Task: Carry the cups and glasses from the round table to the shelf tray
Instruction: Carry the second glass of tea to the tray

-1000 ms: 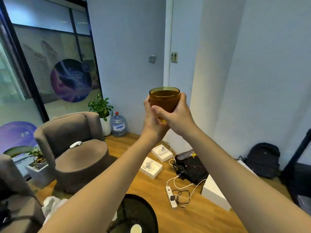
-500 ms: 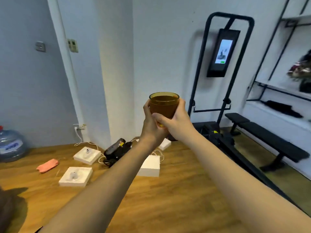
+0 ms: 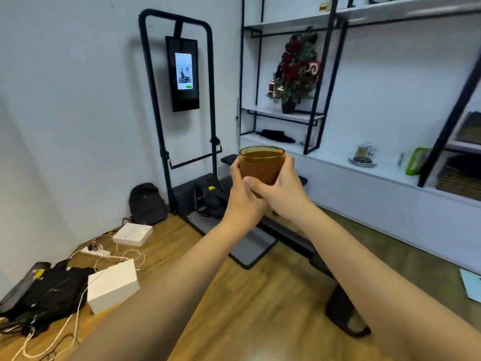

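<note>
While both hands wrap it, left hand [image 3: 243, 198] and right hand [image 3: 282, 192] overlapping at its base, the amber glass [image 3: 261, 164] stays upright in midair. Beyond and right of them runs the white shelf [image 3: 369, 170]; a fitness screen [image 3: 183, 72] hangs up-left.

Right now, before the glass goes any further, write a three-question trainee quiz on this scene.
1. True or false: one hand alone holds the amber glass.
2. Multiple choice: what stands on the upper shelf behind the glass? A) a water bottle B) a small decorated tree C) a lamp
3. Fill in: on the floor at lower left, beside the black bag, lies a white ____.

Key:
1. False. The left hand and the right hand both wrap it, fingers overlapping at the front.
2. B, the small decorated tree.
3. Box.
</note>
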`<action>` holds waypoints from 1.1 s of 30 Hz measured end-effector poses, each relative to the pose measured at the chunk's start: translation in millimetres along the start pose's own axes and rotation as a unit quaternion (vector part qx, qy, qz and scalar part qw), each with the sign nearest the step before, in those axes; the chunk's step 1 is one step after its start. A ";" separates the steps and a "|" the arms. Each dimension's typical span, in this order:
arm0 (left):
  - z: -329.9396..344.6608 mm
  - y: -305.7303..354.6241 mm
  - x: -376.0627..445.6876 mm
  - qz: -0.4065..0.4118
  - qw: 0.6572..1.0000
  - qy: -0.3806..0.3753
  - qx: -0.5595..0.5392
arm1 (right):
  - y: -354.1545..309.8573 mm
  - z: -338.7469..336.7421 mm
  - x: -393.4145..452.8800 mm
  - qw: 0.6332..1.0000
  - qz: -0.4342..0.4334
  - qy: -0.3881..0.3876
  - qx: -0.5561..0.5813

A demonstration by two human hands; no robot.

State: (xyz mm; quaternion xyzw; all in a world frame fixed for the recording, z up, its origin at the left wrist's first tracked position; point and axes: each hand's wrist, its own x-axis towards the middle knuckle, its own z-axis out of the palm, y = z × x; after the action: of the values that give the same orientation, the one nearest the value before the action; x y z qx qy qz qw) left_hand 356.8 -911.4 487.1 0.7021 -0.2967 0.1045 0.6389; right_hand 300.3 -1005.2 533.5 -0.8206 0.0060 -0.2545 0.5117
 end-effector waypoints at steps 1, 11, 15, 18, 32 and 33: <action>29.3 2.7 2.1 0.004 1.000 -0.013 -0.002 | 12.8 -25.4 -1.1 1.000 0.007 0.013 -0.006; 327.8 35.5 28.8 -0.054 0.979 -0.140 -0.141 | 126.2 -293.5 -8.4 0.990 0.068 0.114 -0.050; 424.3 41.6 38.5 -0.157 0.935 -0.173 -0.266 | 169.2 -373.4 -7.2 0.983 0.088 0.147 -0.067; 475.6 49.8 47.1 -0.152 0.943 -0.193 -0.223 | 205.9 -418.5 -5.6 0.979 0.102 0.161 -0.074; 746.9 -21.6 195.3 -0.089 0.952 -0.252 -0.149 | 393.5 -623.1 139.0 0.972 0.131 0.170 -0.093; 767.2 -26.2 208.4 -0.092 0.951 -0.256 -0.149 | 405.8 -638.8 152.8 0.971 0.134 0.173 -0.093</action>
State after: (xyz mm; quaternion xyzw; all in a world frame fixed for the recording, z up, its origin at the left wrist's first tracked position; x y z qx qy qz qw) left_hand 360.2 -1706.0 450.6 0.6267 -0.3962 -0.1833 0.6455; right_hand 264.3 -1774.3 475.9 -0.7998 0.2276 -0.3202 0.4540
